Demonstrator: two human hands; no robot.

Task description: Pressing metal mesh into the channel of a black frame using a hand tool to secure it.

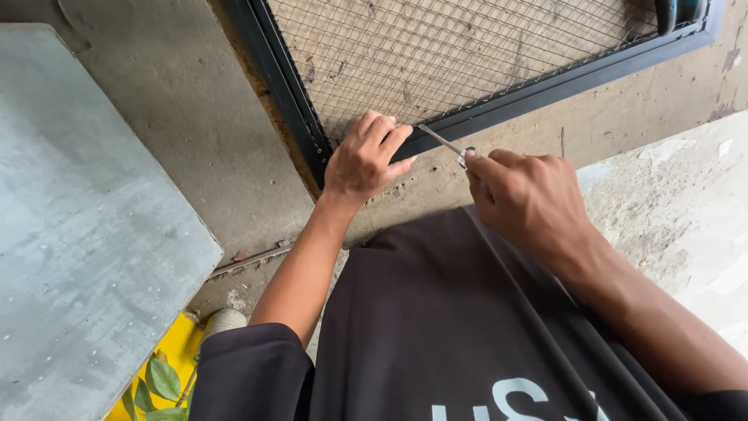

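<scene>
A black metal frame (538,87) filled with wire mesh (436,47) lies on the concrete floor (187,109) in front of me. My left hand (362,160) rests on the frame's near edge, fingers pinching one end of a thin metal strip (439,139). My right hand (530,199) is closed around the strip's other end, where a small shiny tool tip (465,156) shows at my thumb. The strip lies slanted just over the frame's lower bar.
A grey flat slab (86,226) fills the left side. Below it are a yellow object (167,351) and green leaves (160,382). A thin metal rod (249,261) lies on the floor beside the slab. My black shirt (436,327) covers the bottom.
</scene>
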